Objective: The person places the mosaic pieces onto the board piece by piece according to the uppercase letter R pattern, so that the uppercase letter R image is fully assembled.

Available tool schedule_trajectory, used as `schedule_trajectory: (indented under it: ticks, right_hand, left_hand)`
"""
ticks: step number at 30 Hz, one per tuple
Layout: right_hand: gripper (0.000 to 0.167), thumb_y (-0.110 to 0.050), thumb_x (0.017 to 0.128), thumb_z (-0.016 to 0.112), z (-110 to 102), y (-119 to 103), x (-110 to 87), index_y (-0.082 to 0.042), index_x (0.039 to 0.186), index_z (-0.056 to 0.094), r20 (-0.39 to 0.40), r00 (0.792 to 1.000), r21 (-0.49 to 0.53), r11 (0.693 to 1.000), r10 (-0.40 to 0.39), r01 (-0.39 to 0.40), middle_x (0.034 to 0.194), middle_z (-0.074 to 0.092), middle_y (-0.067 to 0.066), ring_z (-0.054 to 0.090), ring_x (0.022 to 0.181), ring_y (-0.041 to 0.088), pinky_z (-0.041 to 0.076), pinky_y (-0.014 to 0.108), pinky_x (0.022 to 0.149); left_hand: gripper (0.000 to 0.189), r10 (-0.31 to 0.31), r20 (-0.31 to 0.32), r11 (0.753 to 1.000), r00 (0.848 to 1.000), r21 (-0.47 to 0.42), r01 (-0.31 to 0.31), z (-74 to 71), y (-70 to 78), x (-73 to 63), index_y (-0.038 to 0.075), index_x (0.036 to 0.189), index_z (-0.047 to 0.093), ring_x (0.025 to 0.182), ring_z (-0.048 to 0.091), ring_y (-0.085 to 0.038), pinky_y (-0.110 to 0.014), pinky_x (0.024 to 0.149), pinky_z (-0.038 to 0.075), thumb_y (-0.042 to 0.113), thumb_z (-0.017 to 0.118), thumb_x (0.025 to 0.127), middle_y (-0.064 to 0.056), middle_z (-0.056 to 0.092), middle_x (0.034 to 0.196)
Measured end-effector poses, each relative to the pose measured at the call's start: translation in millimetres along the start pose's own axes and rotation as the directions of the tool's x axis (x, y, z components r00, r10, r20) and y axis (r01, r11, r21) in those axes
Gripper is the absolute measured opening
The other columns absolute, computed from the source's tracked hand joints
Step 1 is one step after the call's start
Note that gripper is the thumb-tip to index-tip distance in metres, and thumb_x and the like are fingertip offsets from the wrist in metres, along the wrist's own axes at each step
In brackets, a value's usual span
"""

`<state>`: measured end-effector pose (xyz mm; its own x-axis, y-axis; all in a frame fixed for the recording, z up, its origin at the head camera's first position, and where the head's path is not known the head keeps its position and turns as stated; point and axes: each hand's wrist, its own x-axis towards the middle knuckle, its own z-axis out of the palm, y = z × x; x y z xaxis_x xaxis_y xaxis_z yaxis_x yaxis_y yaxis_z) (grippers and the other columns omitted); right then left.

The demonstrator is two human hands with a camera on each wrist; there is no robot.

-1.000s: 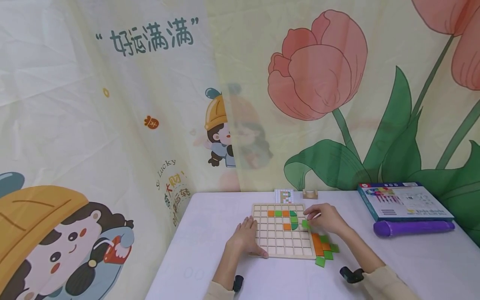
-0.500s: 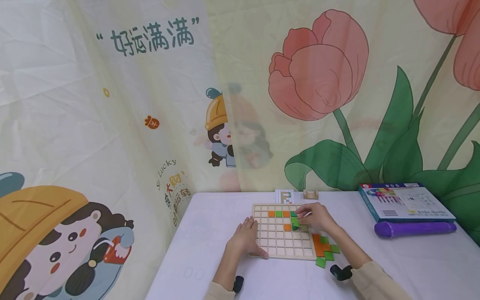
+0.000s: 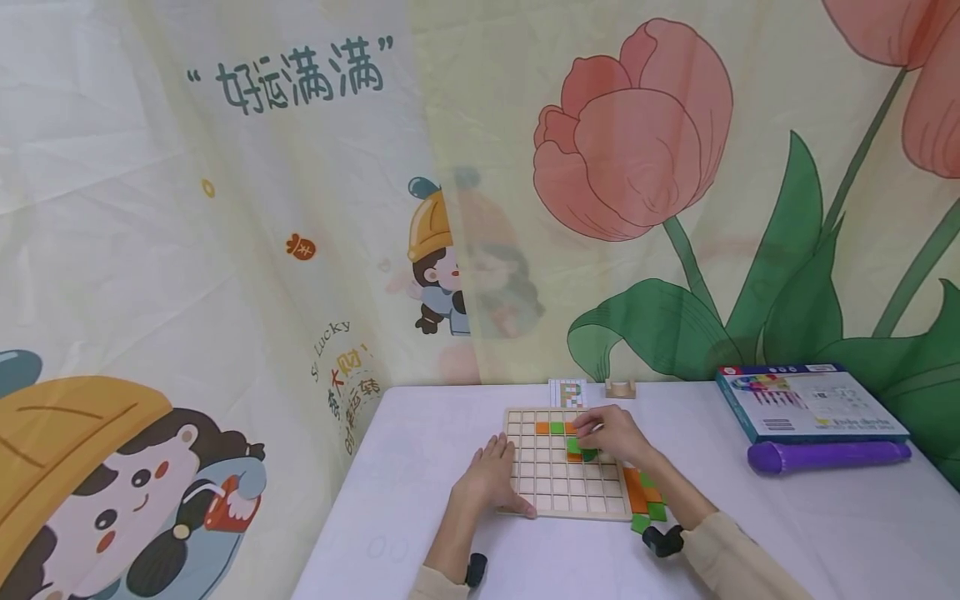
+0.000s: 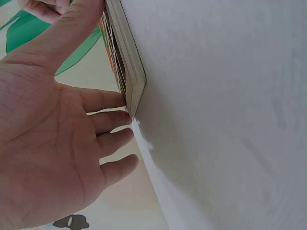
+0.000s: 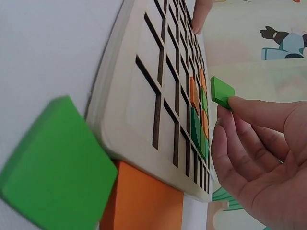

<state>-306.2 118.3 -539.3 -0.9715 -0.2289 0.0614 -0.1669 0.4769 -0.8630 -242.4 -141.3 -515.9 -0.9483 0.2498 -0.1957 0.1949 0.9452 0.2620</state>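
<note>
A wooden grid board (image 3: 557,486) lies on the table. My left hand (image 3: 487,478) rests against its left side, fingers extended along the edge and thumb at the front; the left wrist view shows the fingertips touching the board's corner. Between thumb and fingertips my right hand (image 3: 617,434) pinches a green square tile (image 5: 222,92), tilted over the upper right part of the grid. Below that hand, orange, green and dark green tiles sit in the cells, among them an orange tile (image 3: 542,428) and a dark green rounded tile (image 5: 196,128). The right hand hides some cells.
Loose orange tiles (image 3: 636,495) and green tiles (image 3: 656,511) lie against the board's right edge. Behind the board are a pattern card (image 3: 567,392) and a small wooden holder (image 3: 620,389). A flat box (image 3: 813,406) and a purple tube (image 3: 828,457) lie at right.
My right hand has carried the green square tile leftward from the board's right edge to over the tiled cells. My left hand has stayed in place.
</note>
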Motion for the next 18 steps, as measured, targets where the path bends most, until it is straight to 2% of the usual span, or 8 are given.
schedule_trajectory:
  ticks: [11, 18]
  right_hand:
    - [0.020, 0.001, 0.081, 0.086, 20, -1, 4.7, -0.005, 0.098, 0.078, 0.000, 0.997, -0.005, 0.997, -0.075, 0.075, 0.081, 0.071, -0.003, 0.066, 0.073, 0.014, 0.054, 0.028, 0.060]
    - [0.020, 0.004, 0.081, 0.085, 28, -7, 5.4, -0.007, 0.095, 0.078, -0.016, 0.997, -0.039, 0.997, -0.073, 0.073, 0.080, 0.070, -0.004, 0.065, 0.074, 0.014, 0.056, 0.029, 0.065]
  left_hand:
    - [0.125, 0.017, 0.003, 1.000, 1.000, 0.002, -0.017, -0.1, -1.8, 0.5, -0.002, 0.159, 0.037, 0.158, 0.024, -0.034, -0.052, 0.127, 0.025, 0.058, 0.095, 0.066, -0.020, 0.029, 0.169]
    - [0.125, 0.019, -0.001, 1.000, 1.000, 0.024, -0.019, 1.4, -1.9, 1.4, -0.002, 0.159, 0.037, 0.157, 0.025, -0.034, -0.051, 0.127, 0.026, 0.060, 0.094, 0.065, -0.019, 0.030, 0.169]
